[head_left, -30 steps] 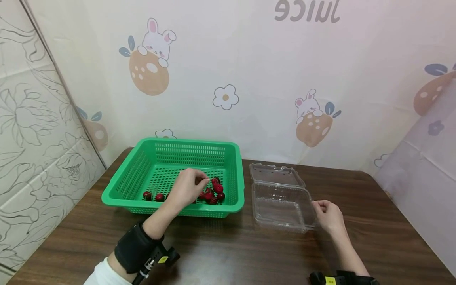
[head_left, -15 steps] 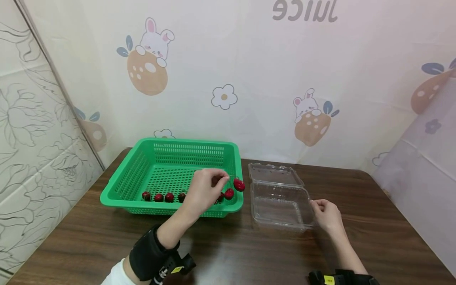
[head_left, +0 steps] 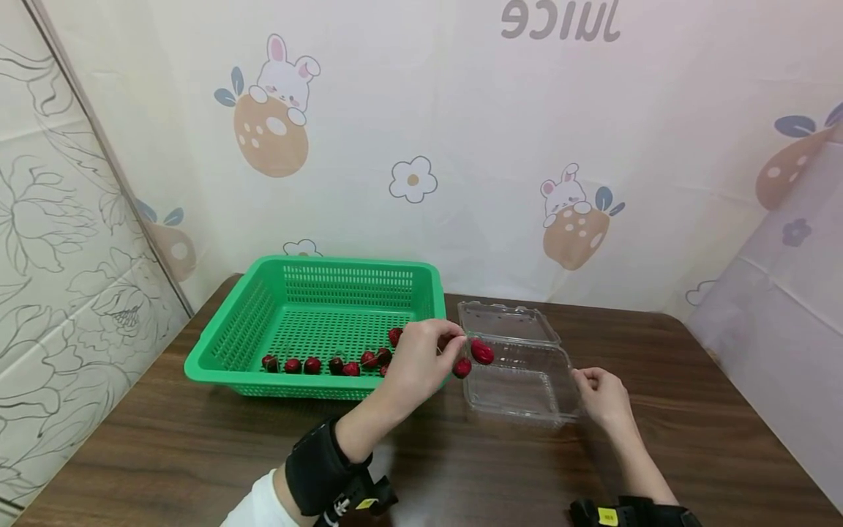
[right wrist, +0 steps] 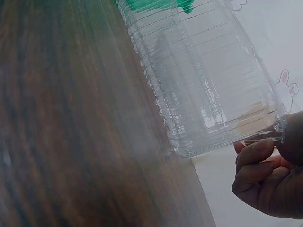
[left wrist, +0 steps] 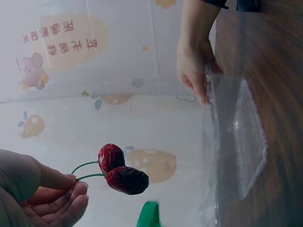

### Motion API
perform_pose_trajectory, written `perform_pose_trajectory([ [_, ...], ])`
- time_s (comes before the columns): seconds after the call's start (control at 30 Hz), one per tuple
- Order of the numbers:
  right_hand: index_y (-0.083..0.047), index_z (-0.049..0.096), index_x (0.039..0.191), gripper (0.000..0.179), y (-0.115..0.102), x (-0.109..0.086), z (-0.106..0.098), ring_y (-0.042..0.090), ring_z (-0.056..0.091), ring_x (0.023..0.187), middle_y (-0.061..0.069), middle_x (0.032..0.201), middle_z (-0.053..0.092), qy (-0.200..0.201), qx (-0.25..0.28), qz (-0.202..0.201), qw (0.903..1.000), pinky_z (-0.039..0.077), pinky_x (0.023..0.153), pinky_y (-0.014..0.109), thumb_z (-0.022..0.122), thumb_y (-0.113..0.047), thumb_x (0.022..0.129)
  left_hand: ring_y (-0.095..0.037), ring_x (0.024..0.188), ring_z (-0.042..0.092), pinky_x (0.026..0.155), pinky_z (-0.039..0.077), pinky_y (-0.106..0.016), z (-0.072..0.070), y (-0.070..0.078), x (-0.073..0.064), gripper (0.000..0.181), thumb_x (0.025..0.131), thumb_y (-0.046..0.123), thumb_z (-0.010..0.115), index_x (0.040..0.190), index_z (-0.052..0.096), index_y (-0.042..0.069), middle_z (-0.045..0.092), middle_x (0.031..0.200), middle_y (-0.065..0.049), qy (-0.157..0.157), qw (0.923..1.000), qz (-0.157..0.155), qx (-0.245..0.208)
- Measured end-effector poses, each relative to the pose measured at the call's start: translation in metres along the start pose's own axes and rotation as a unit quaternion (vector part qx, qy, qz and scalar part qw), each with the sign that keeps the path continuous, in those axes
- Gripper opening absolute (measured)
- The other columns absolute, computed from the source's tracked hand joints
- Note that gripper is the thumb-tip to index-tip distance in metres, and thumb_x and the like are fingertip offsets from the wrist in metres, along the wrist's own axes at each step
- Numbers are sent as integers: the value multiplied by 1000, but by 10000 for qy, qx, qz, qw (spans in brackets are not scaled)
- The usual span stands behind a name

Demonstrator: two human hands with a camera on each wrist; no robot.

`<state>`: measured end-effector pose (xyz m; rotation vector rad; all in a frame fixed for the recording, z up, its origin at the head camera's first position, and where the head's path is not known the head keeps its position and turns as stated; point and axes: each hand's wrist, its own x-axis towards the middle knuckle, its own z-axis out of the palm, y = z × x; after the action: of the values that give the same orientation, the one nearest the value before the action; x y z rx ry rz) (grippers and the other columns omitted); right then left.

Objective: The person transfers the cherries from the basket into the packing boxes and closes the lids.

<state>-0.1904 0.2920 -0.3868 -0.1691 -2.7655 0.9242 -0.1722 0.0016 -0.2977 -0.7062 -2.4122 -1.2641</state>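
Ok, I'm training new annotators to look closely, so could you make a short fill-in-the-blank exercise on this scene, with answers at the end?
1. The left hand pinches small dark red cherries by their green ____.
2. The right hand grips the edge of a clear plastic box whose hinged lid is not shut but ____.
3. In the head view, the rectangular green plastic basket stands to the ____ of that box.

Missing words: stems; open; left.
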Motion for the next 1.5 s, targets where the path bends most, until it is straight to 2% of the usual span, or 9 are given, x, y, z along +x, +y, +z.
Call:
perform_pose_trajectory([
  [0.27,14,56,95,34,0,1,1,32,57,72,23,81,62,-27,-9,-22,10000,42,60,37,44,-17,92,-5,64,54,56,42,-13,25,4,4,10,84,11,62,85,68,4,65,78,-3,-249,9987,-98,442],
  [0.53,14,55,97,36,0,1,2,31,57,73,22,81,63,-125,18,22,9999,42,59,36,43,-19,93,-2,56,50,51,39,-11,48,3,4,10,84,12,62,84,68,4,64,75,-2,-426,9957,-129,809],
  [0.77,15,55,98,36,0,1,1,33,57,75,24,84,62,-146,26,57,9999,42,60,37,43,-19,93,-3,52,47,47,37,-11,69,-2,3,11,82,13,64,85,69,5,63,75,-2,-616,9885,-204,1364],
  [0.93,14,55,97,35,0,1,1,30,56,72,22,82,62,-133,18,72,9999,41,59,35,43,-18,92,-3,50,47,45,37,-11,80,-4,1,10,82,14,64,81,68,5,59,70,-1,-789,9821,-189,1702],
  [1.17,14,56,96,34,0,0,0,29,56,72,22,81,62,-106,15,67,9999,41,59,35,43,-18,92,-3,46,42,40,35,-13,91,-4,-2,10,81,14,65,74,67,7,54,63,1,-1112,9685,-105,2225],
  [1.27,14,56,96,35,-1,0,0,30,56,72,22,81,62,-115,19,62,9999,41,59,35,43,-18,92,-5,47,42,40,36,-16,94,-5,-2,11,79,10,66,68,66,8,53,61,1,-1251,9612,23,2459],
  [1.5,15,54,99,36,0,0,-1,35,56,77,25,84,61,-212,15,65,9998,43,63,41,42,-19,93,-7,56,55,46,44,-22,99,-6,-3,16,76,7,67,61,63,12,57,64,2,-1364,9405,470,3076],
])
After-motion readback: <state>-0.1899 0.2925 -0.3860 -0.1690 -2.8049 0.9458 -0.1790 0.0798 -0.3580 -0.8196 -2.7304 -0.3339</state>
